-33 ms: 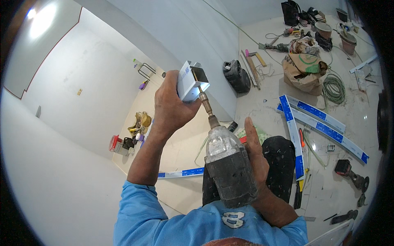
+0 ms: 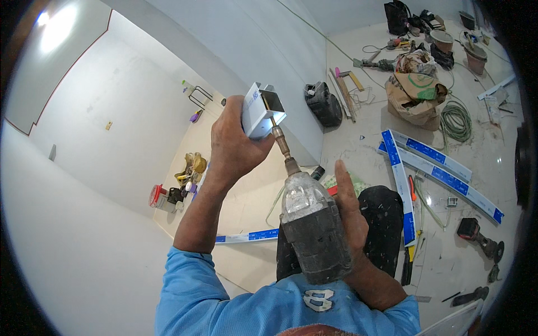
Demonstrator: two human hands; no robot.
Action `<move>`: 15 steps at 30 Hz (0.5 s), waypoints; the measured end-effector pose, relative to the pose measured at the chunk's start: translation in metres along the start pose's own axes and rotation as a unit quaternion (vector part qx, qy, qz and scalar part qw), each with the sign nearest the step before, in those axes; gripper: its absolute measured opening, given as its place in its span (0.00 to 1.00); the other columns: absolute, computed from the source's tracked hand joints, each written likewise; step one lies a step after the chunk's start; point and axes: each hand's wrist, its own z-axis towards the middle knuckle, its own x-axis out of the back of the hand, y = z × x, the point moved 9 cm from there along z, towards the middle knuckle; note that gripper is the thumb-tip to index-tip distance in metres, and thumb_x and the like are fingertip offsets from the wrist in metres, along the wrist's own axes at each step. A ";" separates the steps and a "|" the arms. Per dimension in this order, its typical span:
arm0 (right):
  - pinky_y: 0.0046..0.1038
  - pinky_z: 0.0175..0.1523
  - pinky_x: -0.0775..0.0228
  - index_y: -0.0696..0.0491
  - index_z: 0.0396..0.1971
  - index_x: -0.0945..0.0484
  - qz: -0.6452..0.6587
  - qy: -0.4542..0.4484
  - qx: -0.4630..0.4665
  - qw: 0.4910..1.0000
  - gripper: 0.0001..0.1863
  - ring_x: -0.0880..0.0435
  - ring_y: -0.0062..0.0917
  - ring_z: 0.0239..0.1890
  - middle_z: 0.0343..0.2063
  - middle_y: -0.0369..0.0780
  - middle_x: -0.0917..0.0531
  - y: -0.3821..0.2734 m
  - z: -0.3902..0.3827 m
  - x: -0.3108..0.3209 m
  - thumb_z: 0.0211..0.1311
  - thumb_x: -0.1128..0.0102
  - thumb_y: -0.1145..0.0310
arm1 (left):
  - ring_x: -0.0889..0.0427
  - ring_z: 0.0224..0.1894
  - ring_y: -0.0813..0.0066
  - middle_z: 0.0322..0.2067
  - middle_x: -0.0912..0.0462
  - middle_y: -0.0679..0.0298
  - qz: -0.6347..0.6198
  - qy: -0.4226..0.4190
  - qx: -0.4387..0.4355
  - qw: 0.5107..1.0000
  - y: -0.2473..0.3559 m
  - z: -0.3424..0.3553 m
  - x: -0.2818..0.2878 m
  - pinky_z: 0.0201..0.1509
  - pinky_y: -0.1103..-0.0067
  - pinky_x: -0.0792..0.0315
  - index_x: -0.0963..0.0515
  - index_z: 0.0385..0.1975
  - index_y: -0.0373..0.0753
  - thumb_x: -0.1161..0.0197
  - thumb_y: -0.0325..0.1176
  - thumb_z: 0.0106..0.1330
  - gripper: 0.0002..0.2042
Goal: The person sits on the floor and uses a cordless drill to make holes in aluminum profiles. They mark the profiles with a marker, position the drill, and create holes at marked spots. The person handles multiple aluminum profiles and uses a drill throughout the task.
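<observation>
My left hand (image 2: pixel 235 143) is closed around a short white box-shaped profile piece (image 2: pixel 256 116), raised in front of me with its dark hollow end showing. In my right hand (image 2: pixel 353 218) is a cordless impact driver (image 2: pixel 315 238) with a scuffed silver nose and black body. Its grip is hidden beneath the body, and one finger of that hand stretches forward along the side. The driver's long bit holder (image 2: pixel 282 143) points up at the profile piece. The tip meets the piece's lower edge by my left thumb, where a light shines on the white surface.
Blue-and-white strips (image 2: pixel 398 185) lie on the floor to my right, near a cordless angle grinder (image 2: pixel 479 238). Farther off are a brown paper bag (image 2: pixel 417 98), a coiled hose (image 2: pixel 455 121) and a black case (image 2: pixel 323 105). A wall corner (image 2: pixel 269 56) stands ahead.
</observation>
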 end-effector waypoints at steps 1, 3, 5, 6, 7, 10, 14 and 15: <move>0.32 0.39 0.13 0.68 0.81 0.44 -0.008 0.004 0.010 1.000 0.54 0.08 0.29 0.33 0.34 0.47 0.10 -0.001 0.000 0.001 0.62 0.19 0.66 | 0.12 0.36 0.47 0.36 0.17 0.49 -0.002 0.000 0.007 1.000 -0.001 0.000 0.000 0.42 0.58 0.19 0.30 0.50 0.36 0.21 0.33 0.55 0.27; 0.33 0.40 0.12 0.69 0.80 0.43 -0.021 0.021 0.026 0.999 0.54 0.07 0.29 0.33 0.36 0.48 0.10 0.001 -0.005 0.002 0.62 0.19 0.66 | 0.11 0.36 0.47 0.36 0.17 0.49 0.002 0.002 0.001 1.000 -0.001 0.000 0.000 0.42 0.59 0.18 0.30 0.50 0.36 0.20 0.33 0.55 0.27; 0.33 0.40 0.12 0.69 0.79 0.42 -0.024 0.021 0.017 0.999 0.52 0.07 0.30 0.34 0.39 0.50 0.09 0.003 -0.005 0.002 0.63 0.19 0.66 | 0.11 0.36 0.48 0.36 0.16 0.49 0.001 0.004 0.002 1.000 -0.001 0.002 -0.001 0.42 0.60 0.18 0.30 0.51 0.36 0.20 0.34 0.55 0.28; 0.33 0.40 0.12 0.70 0.79 0.42 -0.023 0.007 0.003 1.000 0.52 0.07 0.30 0.34 0.42 0.51 0.09 0.001 -0.002 0.001 0.63 0.20 0.66 | 0.11 0.36 0.48 0.36 0.16 0.49 -0.001 0.006 0.007 1.000 -0.002 0.003 0.000 0.42 0.60 0.17 0.30 0.51 0.36 0.20 0.34 0.55 0.28; 0.33 0.40 0.12 0.70 0.79 0.42 -0.028 0.009 0.014 0.999 0.51 0.07 0.30 0.34 0.43 0.51 0.09 0.001 0.004 0.001 0.63 0.20 0.67 | 0.10 0.36 0.48 0.36 0.16 0.49 -0.003 0.007 0.012 1.000 -0.003 0.005 0.001 0.42 0.60 0.17 0.30 0.51 0.36 0.19 0.34 0.55 0.28; 0.33 0.41 0.11 0.69 0.79 0.42 -0.052 0.024 0.053 0.997 0.51 0.07 0.29 0.35 0.46 0.52 0.09 -0.003 0.006 0.004 0.63 0.20 0.68 | 0.10 0.36 0.49 0.36 0.16 0.49 -0.004 0.003 0.010 1.000 -0.008 0.008 -0.002 0.42 0.61 0.17 0.30 0.52 0.36 0.19 0.33 0.55 0.29; 0.33 0.44 0.11 0.67 0.81 0.44 -0.065 -0.015 0.009 0.998 0.54 0.06 0.30 0.38 0.54 0.57 0.12 -0.002 0.005 -0.001 0.62 0.20 0.69 | 0.10 0.36 0.50 0.36 0.16 0.49 0.003 0.004 0.008 1.000 -0.008 0.009 -0.002 0.42 0.60 0.16 0.30 0.52 0.36 0.19 0.33 0.54 0.30; 0.33 0.44 0.10 0.66 0.82 0.45 -0.071 -0.013 0.005 0.997 0.55 0.06 0.30 0.39 0.57 0.58 0.13 -0.003 0.006 0.000 0.61 0.19 0.69 | 0.10 0.36 0.49 0.36 0.16 0.49 0.005 0.003 0.007 1.000 -0.007 0.009 -0.002 0.42 0.60 0.16 0.30 0.52 0.36 0.19 0.33 0.54 0.30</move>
